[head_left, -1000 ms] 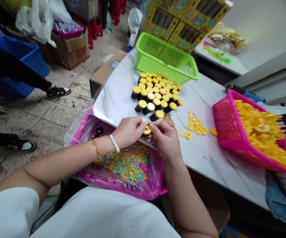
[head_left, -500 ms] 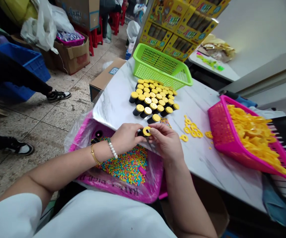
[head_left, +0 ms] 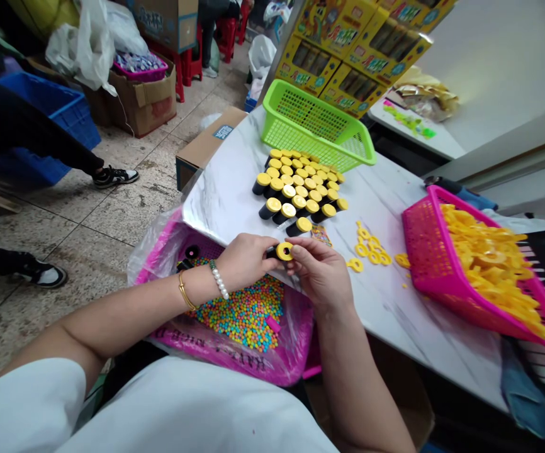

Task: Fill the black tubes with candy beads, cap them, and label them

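My left hand point(head_left: 244, 258) and my right hand point(head_left: 320, 272) meet over the near edge of the marble table point(head_left: 235, 189). Together they pinch a small black tube with a yellow ring cap point(head_left: 282, 251); the left grips the tube, the right fingers press on the cap. Below them a pink tub lined with plastic point(head_left: 235, 352) holds many small coloured candies point(head_left: 244, 311). Just beyond stand several black tubes with yellow caps point(head_left: 301, 185) in rows. Loose yellow ring caps point(head_left: 370, 248) lie to the right of my hands.
A green basket point(head_left: 317, 123) stands behind the tubes. A pink basket point(head_left: 430, 251) full of yellow caps sits at the right. Yellow display boxes point(head_left: 348, 44) stand at the back. Another person's legs and shoes point(head_left: 112, 176), a blue crate point(head_left: 60, 113) and cardboard boxes are on the floor at left.
The yellow cap has turned from edge-on to face up on the tube between my fingers. My hands stay in the same spot; the view has shifted slightly.
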`<state>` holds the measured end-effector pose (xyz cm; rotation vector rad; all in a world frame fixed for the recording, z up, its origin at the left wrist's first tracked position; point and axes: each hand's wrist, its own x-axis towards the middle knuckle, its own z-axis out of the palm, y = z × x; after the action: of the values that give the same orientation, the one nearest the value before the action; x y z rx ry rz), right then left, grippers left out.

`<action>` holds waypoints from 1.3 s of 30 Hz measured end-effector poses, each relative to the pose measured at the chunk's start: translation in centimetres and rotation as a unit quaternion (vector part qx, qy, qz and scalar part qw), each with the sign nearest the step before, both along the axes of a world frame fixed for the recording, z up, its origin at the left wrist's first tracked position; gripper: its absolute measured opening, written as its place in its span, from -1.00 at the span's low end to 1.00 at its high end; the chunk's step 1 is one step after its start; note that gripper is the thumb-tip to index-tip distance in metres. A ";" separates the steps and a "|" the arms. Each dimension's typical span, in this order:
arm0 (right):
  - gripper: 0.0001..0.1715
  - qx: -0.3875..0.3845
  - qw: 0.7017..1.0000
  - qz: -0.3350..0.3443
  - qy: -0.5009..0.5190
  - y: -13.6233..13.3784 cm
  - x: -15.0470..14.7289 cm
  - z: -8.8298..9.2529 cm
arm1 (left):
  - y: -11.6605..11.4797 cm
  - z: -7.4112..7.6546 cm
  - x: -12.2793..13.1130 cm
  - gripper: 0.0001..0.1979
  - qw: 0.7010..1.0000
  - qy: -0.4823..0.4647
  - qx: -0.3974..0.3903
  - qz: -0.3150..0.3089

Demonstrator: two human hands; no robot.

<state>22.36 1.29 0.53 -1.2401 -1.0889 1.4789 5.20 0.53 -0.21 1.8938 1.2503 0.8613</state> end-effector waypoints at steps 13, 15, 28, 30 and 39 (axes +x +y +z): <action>-0.63 0.010 0.999 0.015 -0.046 0.1 0.0 -0.5 | 0.2 2.0 -0.4 -0.73 0.982 -0.073 -0.174 -0.028; -0.61 0.005 0.998 0.036 -0.059 0.0 -0.1 -0.2 | 0.4 2.3 -0.1 -0.70 0.958 -0.122 -0.259 -0.017; -0.54 0.027 0.992 0.049 -0.117 -0.6 -1.4 0.0 | -1.2 0.0 0.6 -0.70 0.989 -0.122 -0.063 0.047; -0.51 0.021 0.994 0.048 -0.098 -0.7 -1.2 0.0 | -1.2 -0.3 0.5 -0.76 0.996 -0.074 0.031 0.046; -0.58 -0.020 0.998 0.024 0.053 -1.7 1.7 -0.4 | -0.6 -1.2 0.5 -0.80 0.983 0.075 0.165 0.041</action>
<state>24.07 -0.41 0.12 -1.1559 -1.0291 1.5916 5.73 -0.12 -1.42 2.2148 1.3483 1.0378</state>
